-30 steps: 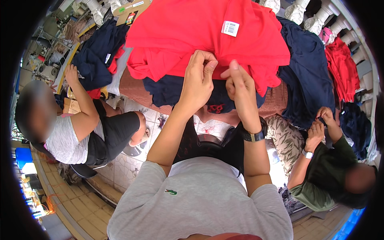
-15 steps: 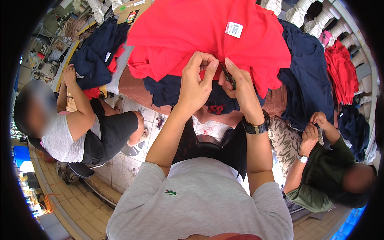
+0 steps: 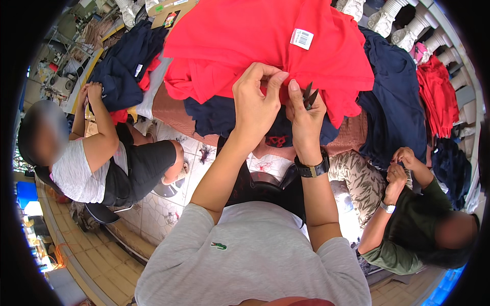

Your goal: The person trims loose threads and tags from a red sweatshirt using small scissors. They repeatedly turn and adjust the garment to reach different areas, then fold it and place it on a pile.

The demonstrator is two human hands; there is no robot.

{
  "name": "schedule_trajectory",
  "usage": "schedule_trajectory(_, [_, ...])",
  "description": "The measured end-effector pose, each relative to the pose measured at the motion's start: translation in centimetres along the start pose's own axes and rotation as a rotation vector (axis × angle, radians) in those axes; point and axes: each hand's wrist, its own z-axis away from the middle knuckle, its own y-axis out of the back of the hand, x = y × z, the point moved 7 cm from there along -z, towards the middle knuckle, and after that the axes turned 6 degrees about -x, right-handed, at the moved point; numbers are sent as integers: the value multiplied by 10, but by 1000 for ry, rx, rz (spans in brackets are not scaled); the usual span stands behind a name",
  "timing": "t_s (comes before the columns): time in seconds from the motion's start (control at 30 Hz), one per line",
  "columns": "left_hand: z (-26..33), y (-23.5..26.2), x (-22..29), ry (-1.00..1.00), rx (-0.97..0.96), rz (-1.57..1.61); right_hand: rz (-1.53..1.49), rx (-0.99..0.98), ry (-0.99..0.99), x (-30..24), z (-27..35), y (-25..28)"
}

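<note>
A red garment (image 3: 229, 41) with a white barcode label (image 3: 302, 39) lies in a heap in front of me. My left hand (image 3: 256, 102) is closed, pinching the garment's near edge between thumb and forefinger. Just beside it, my right hand (image 3: 306, 120) has its thumb and forefinger at the same edge. Small dark thread snips (image 3: 309, 97) are held in that right hand, their blades parted and pointing up, away from the pinched spot. Any thread between the fingertips is too small to make out.
Dark blue garments (image 3: 212, 116) lie under the red one on a brown-covered surface (image 3: 171, 113). More dark blue cloth (image 3: 390, 97) and a red pile (image 3: 436, 94) lie to the right, beside white balusters (image 3: 406, 35). Co-workers sit close at left (image 3: 84, 171) and right (image 3: 408, 224), handling cloth.
My right hand has turned, so the snips now point up and away from the cloth, and its thumb has come to the edge by my left fingers. My left hand stays nearly in place.
</note>
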Motion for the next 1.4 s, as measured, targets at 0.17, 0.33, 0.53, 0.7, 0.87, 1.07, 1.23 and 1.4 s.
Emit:
schedule_trajectory(0.17, [0,-3,-20,17,38,287,-78,-57,-44,1,-2,1])
schedule_trajectory(0.33, [5,-3,-15,23,74,363,-90,-50,-62,3,0,1])
schedule_trajectory(0.53, [4,-5,-21,32,143,287,-19,-25,-48,3,2,7])
schedule_trajectory(0.7, [3,-1,-21,63,134,402,294,-74,-155,-6,4,12])
schedule_trajectory(0.87, [2,-2,-20,31,93,443,260,-170,-265,-46,22,-11])
schedule_trajectory(1.07, [5,-1,-19,85,29,464,165,-297,-283,-25,2,-20])
schedule_trajectory(1.23, [5,0,-22,52,32,474,106,-285,-311,-22,-4,-21])
schedule_trajectory(1.4, [3,1,-19,45,2,510,120,-287,-313,-18,-12,-22])
